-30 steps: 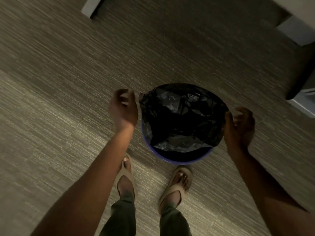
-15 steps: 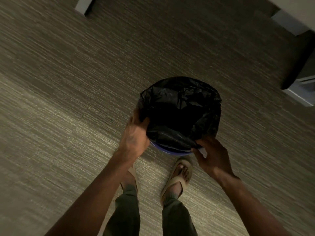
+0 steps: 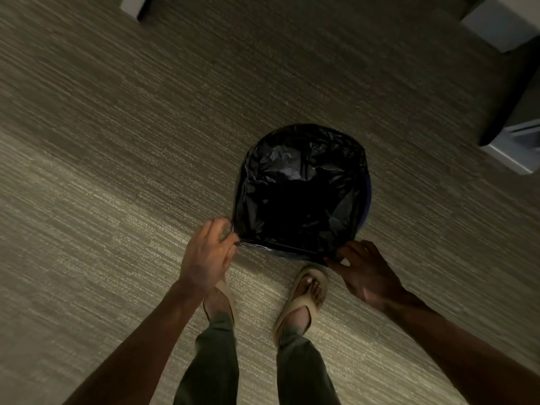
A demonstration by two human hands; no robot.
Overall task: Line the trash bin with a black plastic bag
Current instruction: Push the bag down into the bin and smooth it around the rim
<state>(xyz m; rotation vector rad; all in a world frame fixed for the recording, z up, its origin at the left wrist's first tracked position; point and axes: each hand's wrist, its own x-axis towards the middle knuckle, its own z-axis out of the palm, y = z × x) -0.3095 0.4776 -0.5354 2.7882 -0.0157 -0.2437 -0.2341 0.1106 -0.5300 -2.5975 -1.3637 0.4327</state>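
A black plastic bag (image 3: 301,188) lies spread over the mouth of a round trash bin standing on the carpet. Only a thin blue strip of the bin's rim (image 3: 368,194) shows at the right. The bag's near edge is stretched straight across the front. My left hand (image 3: 207,255) pinches that edge at its left corner. My right hand (image 3: 362,268) grips the same edge at its right corner, fingers curled on the plastic. The bin's body is hidden under the bag.
My two feet in tan sandals (image 3: 304,296) stand just in front of the bin. Pale furniture bases sit at the far left (image 3: 131,4), top right (image 3: 493,24) and right edge (image 3: 517,147). Grey-brown carpet (image 3: 117,141) lies all around.
Both hands have come from the bin's sides to its near side and have pulled the bag's front edge taut. The blue near rim that showed before is covered.
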